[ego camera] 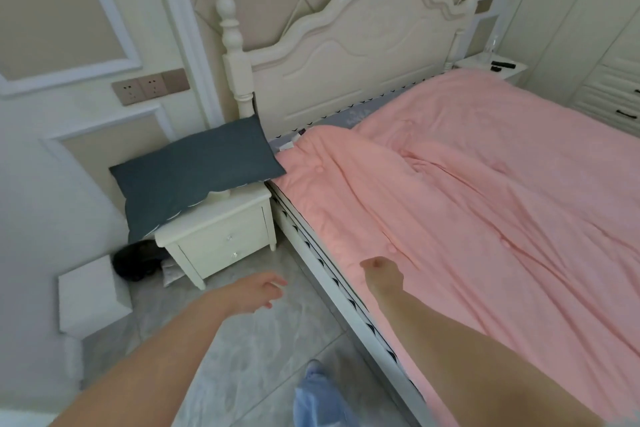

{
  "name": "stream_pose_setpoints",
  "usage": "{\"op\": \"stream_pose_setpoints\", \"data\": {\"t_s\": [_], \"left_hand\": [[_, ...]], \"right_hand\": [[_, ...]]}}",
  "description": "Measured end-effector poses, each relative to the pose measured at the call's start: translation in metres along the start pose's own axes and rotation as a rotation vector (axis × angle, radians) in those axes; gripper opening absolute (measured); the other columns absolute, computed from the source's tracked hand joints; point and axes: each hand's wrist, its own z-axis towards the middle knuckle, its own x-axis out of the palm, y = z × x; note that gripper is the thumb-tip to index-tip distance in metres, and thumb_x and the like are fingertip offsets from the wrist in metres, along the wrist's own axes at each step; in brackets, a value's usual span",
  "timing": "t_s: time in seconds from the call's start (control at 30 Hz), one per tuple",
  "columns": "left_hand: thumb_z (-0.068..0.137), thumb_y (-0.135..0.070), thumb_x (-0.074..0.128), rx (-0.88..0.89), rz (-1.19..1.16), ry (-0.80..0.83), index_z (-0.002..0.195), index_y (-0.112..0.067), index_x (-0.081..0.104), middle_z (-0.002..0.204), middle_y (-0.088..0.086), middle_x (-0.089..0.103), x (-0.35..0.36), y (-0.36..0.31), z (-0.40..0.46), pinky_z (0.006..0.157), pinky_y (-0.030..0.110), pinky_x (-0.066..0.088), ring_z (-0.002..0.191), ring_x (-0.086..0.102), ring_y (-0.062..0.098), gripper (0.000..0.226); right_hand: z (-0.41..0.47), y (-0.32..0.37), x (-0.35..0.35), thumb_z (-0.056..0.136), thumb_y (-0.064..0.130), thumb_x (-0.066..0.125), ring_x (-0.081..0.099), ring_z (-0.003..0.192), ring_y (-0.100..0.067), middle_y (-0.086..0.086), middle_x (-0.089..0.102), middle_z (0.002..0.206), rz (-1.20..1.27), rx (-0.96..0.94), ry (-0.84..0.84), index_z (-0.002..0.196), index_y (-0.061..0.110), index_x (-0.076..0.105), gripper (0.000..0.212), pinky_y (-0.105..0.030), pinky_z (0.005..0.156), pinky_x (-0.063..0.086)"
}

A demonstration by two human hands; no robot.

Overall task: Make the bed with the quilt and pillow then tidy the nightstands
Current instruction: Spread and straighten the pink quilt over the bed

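A pink quilt (485, 218) lies spread but rumpled over the bed (346, 55); a dark grey pillow (194, 173) rests on the near nightstand (221, 236), overhanging its edges; the left hand (258, 291) hovers open and empty above the floor; the right hand (381, 274), loosely curled, rests at the quilt's edge, holding nothing visible; the pillow looks soft and light, best gripped at its short ends.

The single head-worn camera looked forward and down from beside the bed (346, 291), facing its headboard (353, 55). It sat close over the person's outstretched arms, with the near nightstand (221, 229) at left, the floor (249, 340) below and the far nightstand (485, 66) small beyond.
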Motion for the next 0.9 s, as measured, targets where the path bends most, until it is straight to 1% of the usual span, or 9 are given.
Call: {"op": "stream_pose_setpoints", "data": {"t_s": [0.1, 0.2, 0.27, 0.37, 0.5, 0.57, 0.67, 0.77, 0.9], "left_hand": [[0.093, -0.035, 0.052, -0.031, -0.021, -0.055, 0.123, -0.030, 0.053, 0.124, -0.004, 0.058, -0.046, -0.005, 0.044, 0.068, 0.021, 0.045, 0.102, 0.063, 0.017, 0.031], [0.098, -0.027, 0.048, -0.070, -0.020, -0.057, 0.126, -0.027, 0.052, 0.123, -0.004, 0.056, -0.094, -0.014, 0.084, 0.060, 0.019, 0.041, 0.103, 0.062, 0.019, 0.028], [0.099, -0.029, 0.049, -0.063, -0.026, -0.092, 0.127, -0.028, 0.052, 0.121, -0.004, 0.057, -0.127, -0.022, 0.101, 0.061, 0.017, 0.042, 0.102, 0.062, 0.017, 0.028], [0.099, -0.030, 0.050, -0.079, -0.056, -0.135, 0.121, -0.031, 0.054, 0.113, -0.001, 0.059, -0.166, -0.024, 0.119, 0.057, 0.012, 0.041, 0.096, 0.061, 0.014, 0.023], [0.097, -0.030, 0.052, -0.114, -0.070, -0.112, 0.123, -0.030, 0.055, 0.125, 0.001, 0.058, -0.217, -0.012, 0.165, 0.067, 0.019, 0.044, 0.113, 0.061, 0.022, 0.026], [0.097, -0.029, 0.051, -0.125, -0.060, -0.082, 0.124, -0.029, 0.054, 0.127, 0.001, 0.057, -0.242, -0.008, 0.191, 0.070, 0.021, 0.045, 0.113, 0.061, 0.024, 0.026], [0.097, -0.031, 0.050, -0.113, -0.026, -0.050, 0.124, -0.031, 0.053, 0.127, -0.002, 0.055, -0.285, -0.008, 0.230, 0.077, 0.027, 0.045, 0.110, 0.062, 0.020, 0.027], [0.096, -0.033, 0.049, -0.041, 0.012, -0.037, 0.121, -0.036, 0.053, 0.125, -0.008, 0.056, -0.338, -0.015, 0.266, 0.082, 0.028, 0.047, 0.104, 0.063, 0.014, 0.025], [0.096, -0.030, 0.052, 0.036, 0.050, -0.022, 0.124, -0.030, 0.053, 0.119, -0.008, 0.058, -0.386, -0.030, 0.298, 0.066, 0.019, 0.043, 0.100, 0.061, 0.014, 0.028]], "right_hand": [[0.048, 0.036, 0.027, 0.091, 0.012, 0.044, 0.059, 0.102, -0.023, -0.001, 0.067, 0.106, 0.028, 0.028, 0.044, 0.093, 0.023, 0.067, 0.026, -0.025, 0.087, 0.045], [0.092, 0.078, 0.046, 0.090, 0.012, 0.043, 0.059, 0.092, -0.024, -0.005, 0.069, 0.106, -0.004, 0.038, 0.055, 0.098, 0.021, 0.070, 0.030, -0.025, 0.077, 0.044], [0.120, 0.111, 0.056, 0.093, 0.017, 0.046, 0.056, 0.089, -0.024, -0.009, 0.069, 0.107, -0.038, 0.024, 0.040, 0.105, 0.017, 0.070, 0.026, -0.023, 0.076, 0.041], [0.146, 0.152, 0.075, 0.094, 0.020, 0.045, 0.060, 0.097, -0.026, -0.011, 0.070, 0.107, -0.084, -0.016, 0.045, 0.107, 0.014, 0.070, 0.028, -0.026, 0.082, 0.045], [0.179, 0.194, 0.108, 0.094, 0.015, 0.042, 0.059, 0.107, -0.026, -0.006, 0.068, 0.115, -0.079, -0.014, 0.051, 0.109, 0.015, 0.071, 0.032, -0.025, 0.086, 0.043], [0.195, 0.211, 0.121, 0.093, 0.014, 0.040, 0.058, 0.113, -0.027, -0.005, 0.067, 0.118, -0.092, -0.001, 0.054, 0.111, 0.017, 0.071, 0.035, -0.025, 0.089, 0.043], [0.220, 0.229, 0.136, 0.094, 0.015, 0.039, 0.059, 0.112, -0.028, -0.005, 0.066, 0.119, -0.077, 0.054, 0.009, 0.113, 0.016, 0.071, 0.037, -0.024, 0.086, 0.043], [0.243, 0.250, 0.148, 0.095, 0.020, 0.045, 0.060, 0.112, -0.028, -0.009, 0.066, 0.121, -0.092, 0.118, -0.048, 0.115, 0.014, 0.069, 0.032, -0.024, 0.088, 0.044], [0.262, 0.276, 0.157, 0.094, 0.021, 0.048, 0.060, 0.111, -0.030, -0.010, 0.067, 0.119, -0.079, 0.179, -0.127, 0.115, 0.013, 0.068, 0.031, -0.027, 0.090, 0.045]]}}
